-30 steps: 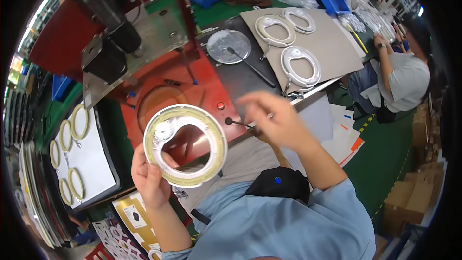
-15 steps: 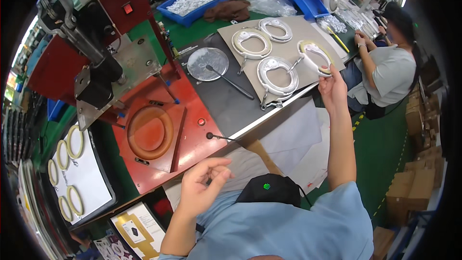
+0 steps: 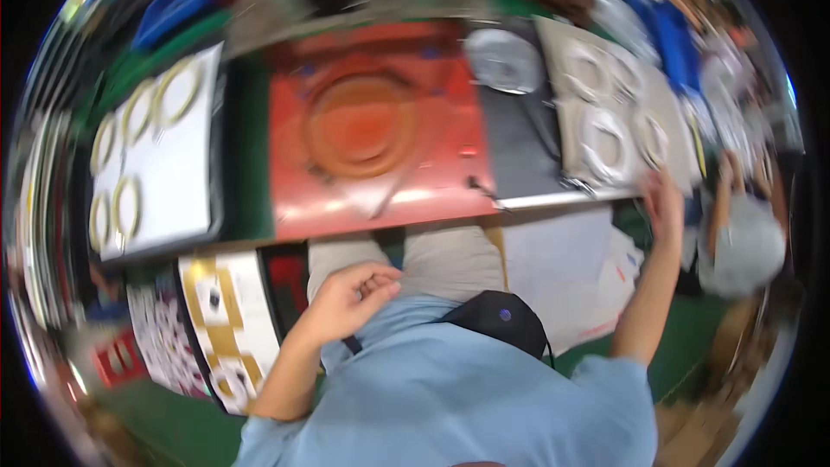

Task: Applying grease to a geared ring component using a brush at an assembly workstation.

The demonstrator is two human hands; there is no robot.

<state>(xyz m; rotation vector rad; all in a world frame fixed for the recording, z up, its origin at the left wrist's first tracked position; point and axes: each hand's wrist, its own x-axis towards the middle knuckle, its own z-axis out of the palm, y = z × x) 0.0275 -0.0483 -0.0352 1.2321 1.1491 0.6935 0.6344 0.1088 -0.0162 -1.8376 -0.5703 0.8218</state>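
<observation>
Lowered since the earlier frame, the fourth pale ring (image 3: 661, 145) lies beside three others (image 3: 589, 143) on cardboard (image 3: 679, 123), upper right, right hand (image 3: 664, 203) at its edge, grip too blurred to judge, left hand (image 3: 350, 299) loosely curled, unladen; five yellowish rings (image 3: 117, 207) remain at left.

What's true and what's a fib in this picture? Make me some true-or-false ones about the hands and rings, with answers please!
1. The left hand holds a ring. False: it looks empty, loosely curled over the lap.
2. The right hand is at the rightmost ring on the cardboard. True.
3. The white board has two rings on it. False: it has five rings.
4. The red plate is between the white board and the cardboard. True.
5. The round silver dish is on the white board. False: it's on the dark mat.
</observation>
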